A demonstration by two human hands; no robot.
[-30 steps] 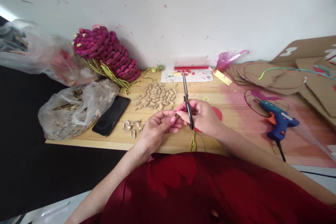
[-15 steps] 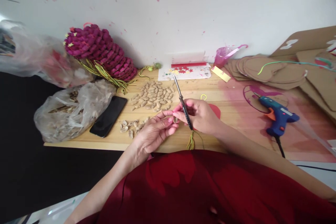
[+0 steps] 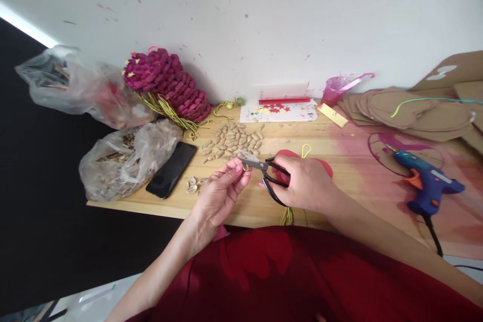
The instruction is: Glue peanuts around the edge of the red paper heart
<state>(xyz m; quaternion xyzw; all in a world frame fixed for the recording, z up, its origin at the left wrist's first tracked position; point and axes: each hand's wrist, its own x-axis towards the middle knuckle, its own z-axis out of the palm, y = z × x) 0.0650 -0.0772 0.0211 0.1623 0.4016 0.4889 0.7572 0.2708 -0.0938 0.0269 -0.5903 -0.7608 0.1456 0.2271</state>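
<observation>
My right hand (image 3: 305, 183) grips black-handled scissors (image 3: 264, 171) with its fingers through the loops. The blades point left toward my left hand (image 3: 222, 193). My left hand pinches a small tan shell piece at its fingertips, right at the scissor blades; the piece is mostly hidden. Both hands hover over the front of the wooden table (image 3: 339, 161). A pile of whole tan shells (image 3: 232, 143) lies just beyond the hands. A few split shell pieces (image 3: 194, 185) lie left of my left hand. A red paper shape (image 3: 324, 166) with a yellow-green loop lies under my right hand.
A black phone (image 3: 171, 169) lies beside a plastic bag of shells (image 3: 128, 163). A purple scaled craft piece (image 3: 166, 83) leans at the wall. A blue glue gun (image 3: 428, 183) rests at the right, near stacked cardboard cutouts (image 3: 407, 110). Star-printed paper (image 3: 277, 109) and a pink cup (image 3: 335, 91) sit at the back.
The scissors swung from pointing away from me to pointing left at the left fingertips, blades now slightly apart. The view shifted right and down.
</observation>
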